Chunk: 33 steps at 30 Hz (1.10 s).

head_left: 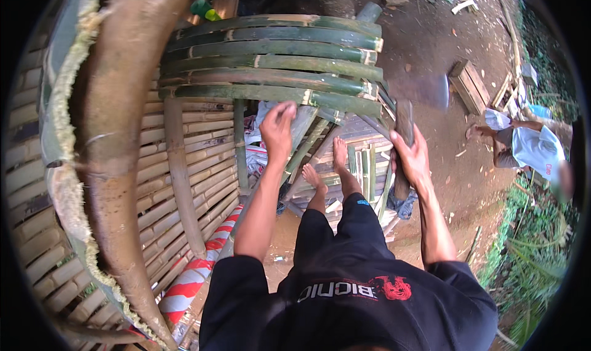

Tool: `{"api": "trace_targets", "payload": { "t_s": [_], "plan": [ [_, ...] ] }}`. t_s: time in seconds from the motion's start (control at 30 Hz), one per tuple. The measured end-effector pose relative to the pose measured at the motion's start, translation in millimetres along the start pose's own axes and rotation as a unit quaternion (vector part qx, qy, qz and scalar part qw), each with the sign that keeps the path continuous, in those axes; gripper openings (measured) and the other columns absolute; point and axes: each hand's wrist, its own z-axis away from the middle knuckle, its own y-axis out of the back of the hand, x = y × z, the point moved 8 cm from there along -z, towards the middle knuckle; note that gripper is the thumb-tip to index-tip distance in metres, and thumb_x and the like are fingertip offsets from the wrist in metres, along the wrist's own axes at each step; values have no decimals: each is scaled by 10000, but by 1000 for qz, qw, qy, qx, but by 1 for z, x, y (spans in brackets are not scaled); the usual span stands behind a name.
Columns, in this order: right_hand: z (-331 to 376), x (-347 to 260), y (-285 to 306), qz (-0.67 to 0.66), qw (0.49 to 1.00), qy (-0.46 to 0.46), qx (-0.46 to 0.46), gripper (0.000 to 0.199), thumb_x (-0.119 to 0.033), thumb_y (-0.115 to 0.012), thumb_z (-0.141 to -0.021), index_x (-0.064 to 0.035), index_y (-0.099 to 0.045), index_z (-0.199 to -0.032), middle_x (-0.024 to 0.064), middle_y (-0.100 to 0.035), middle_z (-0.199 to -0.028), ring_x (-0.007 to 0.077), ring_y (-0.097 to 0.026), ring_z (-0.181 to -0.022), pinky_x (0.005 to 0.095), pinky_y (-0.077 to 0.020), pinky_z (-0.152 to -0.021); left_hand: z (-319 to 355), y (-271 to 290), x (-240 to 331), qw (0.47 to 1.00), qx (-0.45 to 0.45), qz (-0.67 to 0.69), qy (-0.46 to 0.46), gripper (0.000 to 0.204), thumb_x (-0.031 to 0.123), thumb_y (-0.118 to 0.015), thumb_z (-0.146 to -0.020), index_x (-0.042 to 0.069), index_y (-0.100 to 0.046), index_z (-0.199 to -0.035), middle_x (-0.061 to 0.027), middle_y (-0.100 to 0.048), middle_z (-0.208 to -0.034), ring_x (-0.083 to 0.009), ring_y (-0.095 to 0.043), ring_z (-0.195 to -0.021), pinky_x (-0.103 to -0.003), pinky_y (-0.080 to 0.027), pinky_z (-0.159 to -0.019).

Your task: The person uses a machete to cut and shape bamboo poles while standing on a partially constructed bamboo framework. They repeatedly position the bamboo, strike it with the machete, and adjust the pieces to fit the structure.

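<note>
My left hand [278, 131] is raised just below the nearest slat of a raised bamboo slat panel [271, 62]. Its fingers are bent together; anything small between them cannot be made out. My right hand [414, 157] grips the dark wooden handle [403, 126] of a hatchet-like tool, held upright to the right of the panel. A grey blade [431, 92], smeared by motion, shows beside the handle's upper end. The panel's several green split-bamboo strips lie side by side, their cut ends facing right.
My bare feet stand on a bamboo platform [345, 197]. A thick bamboo pole [117, 135] and slatted wall [184, 172] rise at left, near a red-and-white striped roll [194, 274]. At right are a wooden block [470, 86] and another person [535, 148] on the dirt ground.
</note>
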Motion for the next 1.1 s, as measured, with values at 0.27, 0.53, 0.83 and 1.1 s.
{"api": "trace_targets", "payload": {
  "t_s": [0.27,0.53,0.83,1.1],
  "plan": [
    [115,131,-15,-106,983,-139,60,391,-200,-655,-932,37,-475,-1186,37,-547,-605,121,-509,-418,263,-411,-374,-48,-41,-34,993,-68,-86,-53,145,109,-655,-891,-7,-707,-960,-91,-707,-859,-155,-643,-814,-285,-486,-760],
    [104,130,-77,-148,979,-137,27,457,-212,-663,-928,70,-454,-1221,33,-543,-583,110,-504,-397,249,-401,-360,-44,-47,-24,970,-93,-191,-117,152,135,-670,-885,11,-729,-951,-100,-708,-879,-181,-657,-842,-294,-489,-783],
    [64,81,-86,35,999,-5,17,563,-359,-673,-903,76,-513,-1223,79,-576,-515,135,-573,-438,295,-433,-434,-43,-51,-20,963,-77,-192,-171,147,137,-676,-876,22,-735,-946,-96,-710,-861,-194,-638,-821,-304,-486,-768],
    [63,57,-95,95,993,58,25,552,-386,-670,-897,46,-533,-1210,135,-585,-520,172,-605,-469,323,-442,-466,-43,-52,-23,964,-64,-187,-177,134,123,-687,-864,30,-740,-945,-89,-710,-860,-200,-638,-833,-309,-489,-771]
  ]
}}
